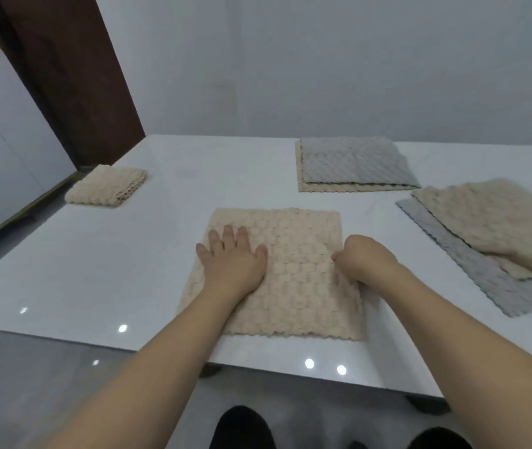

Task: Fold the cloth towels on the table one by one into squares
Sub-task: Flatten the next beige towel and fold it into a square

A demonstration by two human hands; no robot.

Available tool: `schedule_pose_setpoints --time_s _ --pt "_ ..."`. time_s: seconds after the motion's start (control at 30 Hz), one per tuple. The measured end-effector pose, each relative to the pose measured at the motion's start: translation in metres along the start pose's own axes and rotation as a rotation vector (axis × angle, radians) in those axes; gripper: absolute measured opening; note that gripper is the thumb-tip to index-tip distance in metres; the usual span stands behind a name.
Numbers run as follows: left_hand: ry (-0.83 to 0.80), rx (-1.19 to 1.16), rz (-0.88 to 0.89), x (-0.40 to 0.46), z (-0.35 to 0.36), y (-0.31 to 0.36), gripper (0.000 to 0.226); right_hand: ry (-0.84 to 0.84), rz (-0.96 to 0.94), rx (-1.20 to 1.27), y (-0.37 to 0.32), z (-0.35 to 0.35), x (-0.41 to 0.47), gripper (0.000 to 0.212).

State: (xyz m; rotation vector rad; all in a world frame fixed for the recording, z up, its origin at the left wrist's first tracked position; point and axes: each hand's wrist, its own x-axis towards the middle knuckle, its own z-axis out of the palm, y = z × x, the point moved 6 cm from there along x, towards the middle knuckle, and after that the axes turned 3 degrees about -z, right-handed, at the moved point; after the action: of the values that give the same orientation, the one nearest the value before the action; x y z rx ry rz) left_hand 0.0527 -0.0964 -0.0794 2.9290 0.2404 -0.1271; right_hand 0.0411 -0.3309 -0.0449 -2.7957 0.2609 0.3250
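Note:
A beige bubble-textured towel (294,286) lies flat on the white table (128,254), near the front edge, folded into a tall rectangle. My left hand (232,257) rests flat on its left half, fingers spread and straight. My right hand (362,257) is at the towel's right edge with its fingers curled, pinching the fabric there. A folded beige square towel (106,186) sits at the far left of the table.
A grey towel on a beige one (355,166) lies at the back centre. At the right, a beige towel (498,222) lies across a grey one (485,270). A white wall stands behind the table, and a brown door and a cabinet stand at the left.

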Motion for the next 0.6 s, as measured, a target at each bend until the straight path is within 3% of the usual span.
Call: schedule_pose_setpoints --time_s 0.13,0.27,0.4,0.6 --pt "-0.001 -0.031 0.034 -0.028 0.012 0.053 0.072 0.098 0.080 -0.006 0.057 -0.018 -0.017 0.025" --pt "0.003 -0.039 0.058 -0.025 0.009 0.054 0.070 0.219 0.071 0.007 0.077 -0.024 -0.027 0.017" --pt "0.129 -0.065 0.181 -0.006 -0.010 0.060 0.062 0.349 -0.126 0.037 0.058 -0.037 -0.016 0.023" --pt "0.232 0.006 0.520 0.022 -0.035 0.106 0.054 0.434 -0.471 0.074 -0.021 -0.041 0.013 0.037"
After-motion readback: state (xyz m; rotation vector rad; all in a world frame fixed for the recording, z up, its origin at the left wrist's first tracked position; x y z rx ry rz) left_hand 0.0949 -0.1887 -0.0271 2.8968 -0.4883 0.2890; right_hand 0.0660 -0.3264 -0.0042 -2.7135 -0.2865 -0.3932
